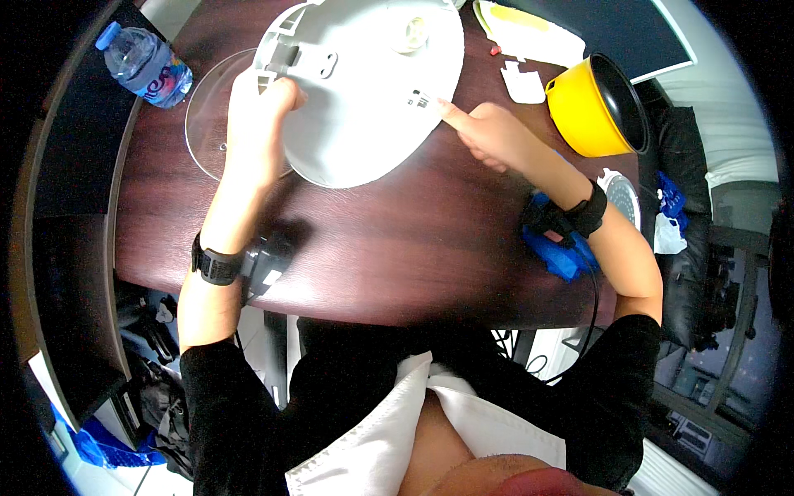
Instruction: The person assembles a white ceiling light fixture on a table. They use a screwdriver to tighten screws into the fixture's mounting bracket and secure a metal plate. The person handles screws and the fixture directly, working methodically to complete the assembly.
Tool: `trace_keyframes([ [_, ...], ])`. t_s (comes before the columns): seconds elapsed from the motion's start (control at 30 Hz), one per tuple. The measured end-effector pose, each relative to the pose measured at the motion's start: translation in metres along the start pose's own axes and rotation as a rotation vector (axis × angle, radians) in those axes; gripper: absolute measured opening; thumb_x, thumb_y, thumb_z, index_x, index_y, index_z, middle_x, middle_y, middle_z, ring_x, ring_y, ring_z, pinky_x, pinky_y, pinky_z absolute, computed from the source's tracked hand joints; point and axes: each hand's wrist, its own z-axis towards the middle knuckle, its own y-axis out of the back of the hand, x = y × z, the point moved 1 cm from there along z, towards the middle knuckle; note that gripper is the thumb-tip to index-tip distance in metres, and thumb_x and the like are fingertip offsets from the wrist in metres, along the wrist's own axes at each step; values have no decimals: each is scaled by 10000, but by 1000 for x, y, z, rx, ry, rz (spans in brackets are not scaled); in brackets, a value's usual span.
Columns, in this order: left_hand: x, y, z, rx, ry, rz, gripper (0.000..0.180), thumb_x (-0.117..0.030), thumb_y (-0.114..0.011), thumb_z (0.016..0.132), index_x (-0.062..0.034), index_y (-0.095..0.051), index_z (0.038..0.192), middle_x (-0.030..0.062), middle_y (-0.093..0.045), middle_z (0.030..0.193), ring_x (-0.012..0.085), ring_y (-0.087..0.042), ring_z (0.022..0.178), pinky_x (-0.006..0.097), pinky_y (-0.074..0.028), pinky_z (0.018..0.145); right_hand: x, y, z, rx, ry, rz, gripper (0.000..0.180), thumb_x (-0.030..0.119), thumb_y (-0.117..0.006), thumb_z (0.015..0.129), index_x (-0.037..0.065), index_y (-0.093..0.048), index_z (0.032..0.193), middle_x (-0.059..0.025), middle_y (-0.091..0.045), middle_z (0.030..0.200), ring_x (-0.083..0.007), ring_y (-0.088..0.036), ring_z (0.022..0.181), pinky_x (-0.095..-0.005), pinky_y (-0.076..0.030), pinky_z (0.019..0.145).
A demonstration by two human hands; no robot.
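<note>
A large white oval plastic housing [356, 136] is tilted up over the table, its inner side toward me. A slot and a small grey bracket [314, 62] show at its upper left, a round fitting [413, 33] at its top. My left hand [263, 124] grips the housing's left edge, thumb on the inner face. At the right edge, my right hand [488, 132] is closed, its thumb against the rim beside a small dark printed mark [419, 100]; its curled fingers are partly hidden. A round clear glass lid [203, 124] lies partly behind my left hand.
A water bottle [147, 66] lies at the far left. To the right are a yellow pot [583, 112] with a black inside, a small white plastic piece [523, 83], a round grey-white part [620, 197] and a blue bundle [561, 256] with a cable. A dark device [269, 260] sits beside my left wrist.
</note>
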Motion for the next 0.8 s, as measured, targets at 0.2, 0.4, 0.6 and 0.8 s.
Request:
trace_keyframes([
  [0.2, 2, 0, 1, 2, 12, -21, 165, -160, -440, 714, -13, -499, 669, 12, -500, 645, 80, -442, 575, 228, -372, 549, -5, 23, -4, -657, 654, -708, 583, 521, -546, 702, 38, -488, 380, -121, -409, 356, -252, -437, 315, -325, -334, 335],
  [0.4, 7, 3, 0, 29, 23, 4, 174, -170, -428, 736, -19, -496, 683, 13, -495, 652, 80, -451, 589, 225, -382, 548, -2, 18, -1, -654, 711, -751, 589, 521, -510, 726, 44, -505, 380, -106, -396, 335, -246, -421, 290, -315, -322, 324],
  [0.6, 5, 2, 1, 18, 11, 44, 182, -176, -429, 734, -14, -503, 693, 17, -500, 662, 90, -455, 613, 234, -384, 584, 1, 18, -1, -632, 683, -789, 587, 529, -504, 724, 44, -518, 393, -103, -408, 343, -238, -432, 300, -316, -320, 323],
  [0.8, 8, 2, 2, 14, 12, 42, 192, -178, -432, 732, -9, -509, 684, 18, -504, 666, 92, -458, 622, 235, -383, 597, 2, 20, -4, -636, 653, -793, 590, 531, -524, 713, 38, -503, 390, -104, -392, 343, -237, -417, 298, -313, -320, 327],
])
